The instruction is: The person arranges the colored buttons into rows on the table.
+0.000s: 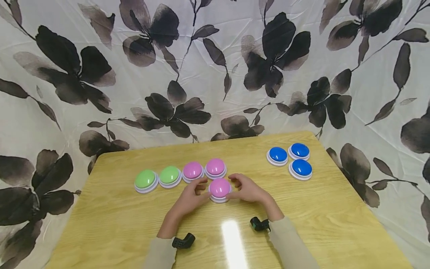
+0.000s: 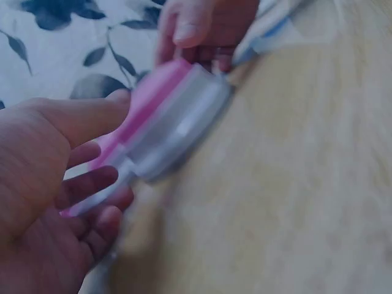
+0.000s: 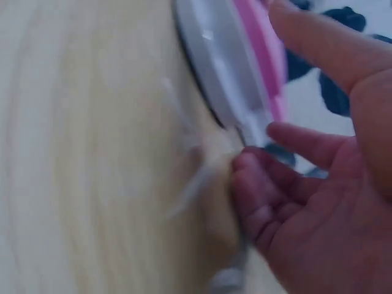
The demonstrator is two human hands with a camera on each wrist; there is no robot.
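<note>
A push button with a pink dome and white base (image 1: 220, 188) sits on the table between my two hands. The left hand (image 1: 190, 198) is at its left side, thumb tip by the rim and fingers loosely bent. On the other side is the right hand (image 1: 248, 189), its thumb at the dome's right edge. In both wrist views the fingers stand around the pink button (image 2: 184, 122) without visibly closing on it; blur hides whether they touch. Right behind it are two more pink buttons, one (image 1: 215, 167) beside the other (image 1: 193, 170).
Two green buttons, one (image 1: 169, 175) next to another (image 1: 146, 180), continue the row leftward. Three blue buttons (image 1: 301, 168) form a cluster at the back right of the wooden table (image 1: 117, 231). A flowered cloth (image 1: 215, 74) hangs behind and at the sides.
</note>
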